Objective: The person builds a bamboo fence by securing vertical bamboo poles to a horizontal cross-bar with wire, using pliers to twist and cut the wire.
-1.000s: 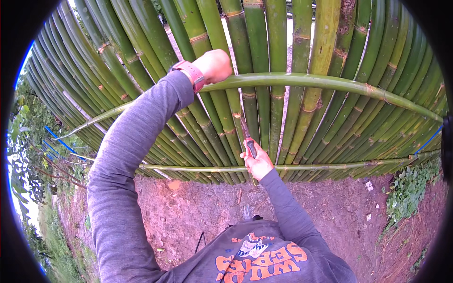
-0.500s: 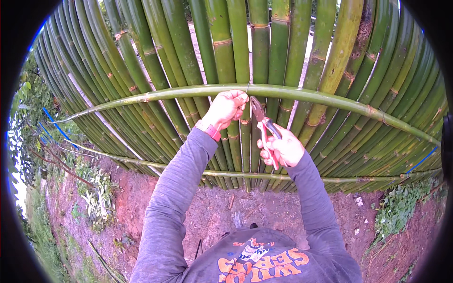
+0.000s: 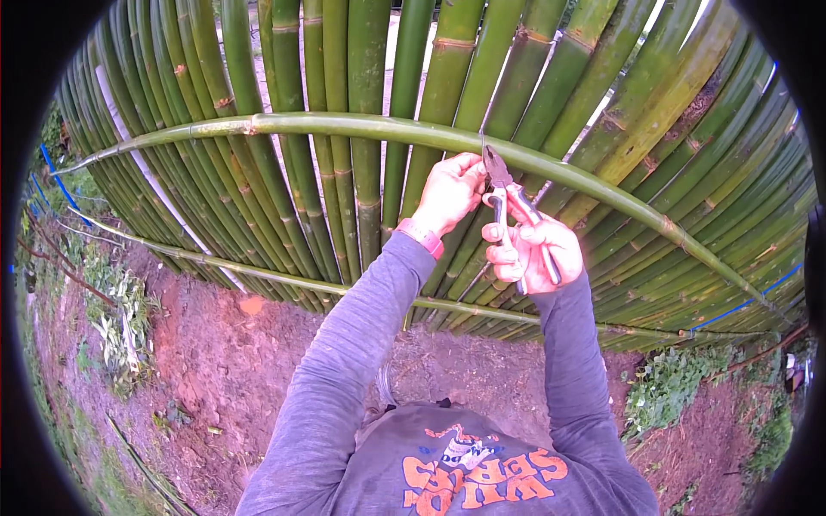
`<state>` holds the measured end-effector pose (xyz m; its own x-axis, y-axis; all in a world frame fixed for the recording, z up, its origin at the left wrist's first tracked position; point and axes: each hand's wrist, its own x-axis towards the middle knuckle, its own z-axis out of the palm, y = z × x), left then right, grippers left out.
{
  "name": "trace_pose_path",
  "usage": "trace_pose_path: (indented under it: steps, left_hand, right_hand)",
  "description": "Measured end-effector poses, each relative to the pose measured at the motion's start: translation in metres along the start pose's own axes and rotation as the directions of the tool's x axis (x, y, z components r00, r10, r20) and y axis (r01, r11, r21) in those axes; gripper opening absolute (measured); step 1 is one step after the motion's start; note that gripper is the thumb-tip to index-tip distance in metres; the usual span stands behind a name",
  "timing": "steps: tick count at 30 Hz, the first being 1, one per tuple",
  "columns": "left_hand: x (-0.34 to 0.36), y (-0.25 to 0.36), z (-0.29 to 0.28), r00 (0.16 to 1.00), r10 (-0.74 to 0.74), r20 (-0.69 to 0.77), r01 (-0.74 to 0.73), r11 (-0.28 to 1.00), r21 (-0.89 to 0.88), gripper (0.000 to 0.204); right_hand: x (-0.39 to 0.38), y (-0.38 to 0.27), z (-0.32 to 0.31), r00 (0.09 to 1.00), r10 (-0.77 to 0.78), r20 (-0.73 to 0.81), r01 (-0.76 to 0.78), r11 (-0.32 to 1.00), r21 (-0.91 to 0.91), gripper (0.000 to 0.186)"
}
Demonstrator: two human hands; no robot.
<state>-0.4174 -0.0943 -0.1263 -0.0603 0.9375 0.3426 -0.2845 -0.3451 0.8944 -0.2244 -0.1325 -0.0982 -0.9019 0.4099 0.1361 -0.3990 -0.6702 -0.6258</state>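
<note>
My right hand point(image 3: 544, 249) is closed round the handles of a pair of pliers point(image 3: 506, 185), whose handles stand apart. The dark jaws point up at a thin wire point(image 3: 484, 138) on the upper horizontal bamboo pole point(image 3: 379, 127). Just left of the jaws, my left hand point(image 3: 449, 191) is pinched at the lower side of that pole, by the wire. What its fingertips hold is largely hidden, though the wire runs up from close beside them. A red band circles my left wrist.
Upright green bamboo poles point(image 3: 366, 77) form a curved wall ahead. A lower horizontal bamboo pole point(image 3: 267, 273) crosses them near the ground. Blue cord point(image 3: 747, 299) shows at the right, more at the far left. Bare reddish soil point(image 3: 241, 370) and green plants point(image 3: 675, 387) lie below.
The view has turned, so the wall looks tilted. My right hand has brought the pliers' jaws up to the wire, and their handles have spread. My left hand stays pinched beside it.
</note>
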Motion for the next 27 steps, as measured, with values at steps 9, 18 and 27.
trace_pose_path:
  steps: [9, 18, 27]
  left_hand:
    - [0.002, -0.017, 0.0, 0.996, 0.007, 0.093, 0.016, 0.967, -0.253, 0.013]
    - [-0.001, -0.035, 0.061, 0.994, 0.072, 0.084, 0.02, 0.635, -0.772, 0.018]
    - [-0.052, -0.081, 0.075, 0.65, -0.25, 0.718, 0.271, 0.959, 0.088, 0.023]
  right_hand:
    - [0.01, 0.009, 0.03, 0.995, -0.06, -0.078, 0.07, 0.989, 0.132, 0.062]
    - [0.032, -0.004, 0.106, 0.678, -0.173, -0.715, -0.472, 0.642, -0.603, 0.052]
    - [0.058, 0.007, 0.146, 0.559, -0.423, -0.713, -0.828, -0.237, -0.509, 0.027]
